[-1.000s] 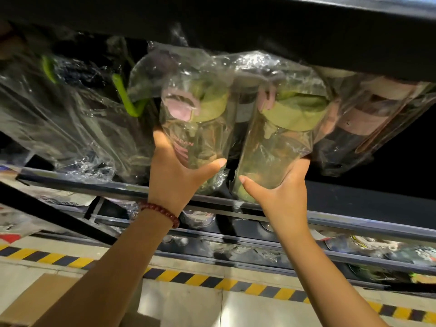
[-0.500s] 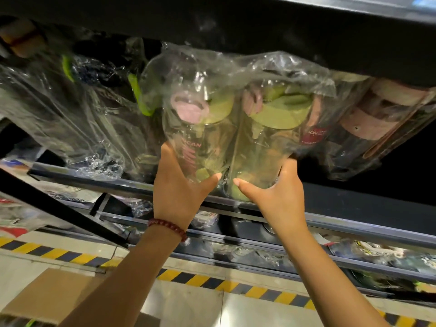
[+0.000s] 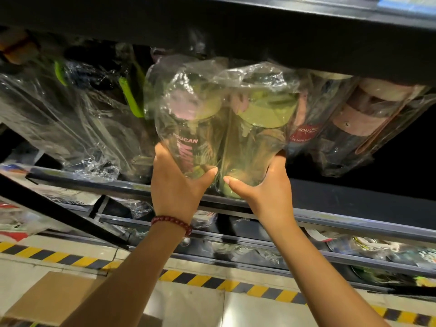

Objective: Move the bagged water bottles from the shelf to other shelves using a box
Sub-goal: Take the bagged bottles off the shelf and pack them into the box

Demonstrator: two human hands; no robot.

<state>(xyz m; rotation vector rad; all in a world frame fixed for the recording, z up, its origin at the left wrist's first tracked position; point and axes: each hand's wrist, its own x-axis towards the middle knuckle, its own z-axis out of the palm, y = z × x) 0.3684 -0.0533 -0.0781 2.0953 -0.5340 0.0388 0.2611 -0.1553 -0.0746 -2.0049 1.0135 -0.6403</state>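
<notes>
Two clear bottles with green lids, each in a crinkled plastic bag, stand side by side at the front of a dark shelf (image 3: 354,199). My left hand (image 3: 174,187) wraps the base of the left bagged bottle (image 3: 188,128), which carries pink lettering. My right hand (image 3: 266,187) holds the base of the right bagged bottle (image 3: 257,133). Both bottoms sit just above the shelf's front rail. The two bottles touch each other. A cardboard box (image 3: 54,296) lies on the floor at the lower left, partly behind my left forearm.
More bagged bottles fill the shelf: dark ones with green straps (image 3: 94,109) on the left, pink-banded ones (image 3: 358,119) on the right. A black shelf board (image 3: 236,27) hangs close overhead. Lower shelves (image 3: 354,253) hold bagged goods. Yellow-black hazard tape (image 3: 236,284) runs across the floor.
The two bottles have come together and slid forward towards me in my hands. My right hand has shifted left, so both thumbs nearly meet.
</notes>
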